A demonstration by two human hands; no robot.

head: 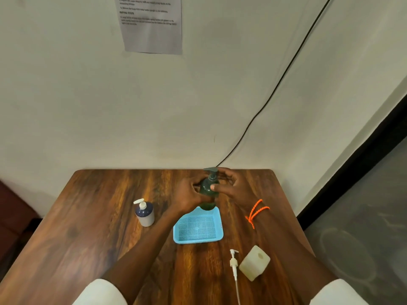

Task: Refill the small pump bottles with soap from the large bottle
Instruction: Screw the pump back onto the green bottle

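- Currently, the green pump bottle (208,192) is being gripped around its body by the left hand (189,194).
- Its pump collar is being pinched by the right hand (233,186), above the blue basket (198,227).

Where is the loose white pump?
The white pump lies on the table, near the front on the right, just left of the pale cube-shaped bottle and below the blue basket.
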